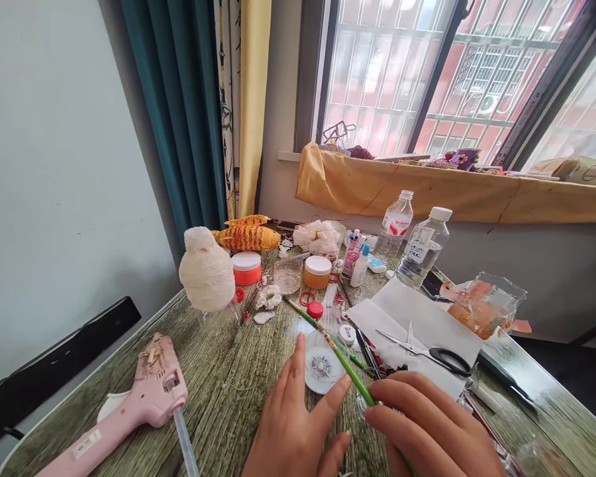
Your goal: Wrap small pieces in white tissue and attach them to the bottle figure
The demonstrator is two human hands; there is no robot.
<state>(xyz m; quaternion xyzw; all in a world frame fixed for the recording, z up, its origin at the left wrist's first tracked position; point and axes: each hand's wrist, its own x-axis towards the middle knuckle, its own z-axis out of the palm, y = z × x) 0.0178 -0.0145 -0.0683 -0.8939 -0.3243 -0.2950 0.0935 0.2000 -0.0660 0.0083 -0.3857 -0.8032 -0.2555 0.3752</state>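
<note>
left hand point(293, 424) spread, right hand point(434, 424) pinching paintbrush point(353, 379)

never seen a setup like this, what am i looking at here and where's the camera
There is no machine: these are a person's own two bare hands. The single picture comes from a camera worn on their head, looking forward and down over a wood-patterned table.

The right hand holds a green brush. The left hand has its fingers spread beside a round clear dish; whether it touches the dish is hard to tell.

To the left lie a pink glue gun and a pale rounded figure. To the right, scissors rest on white paper, with two plastic bottles behind.
</note>
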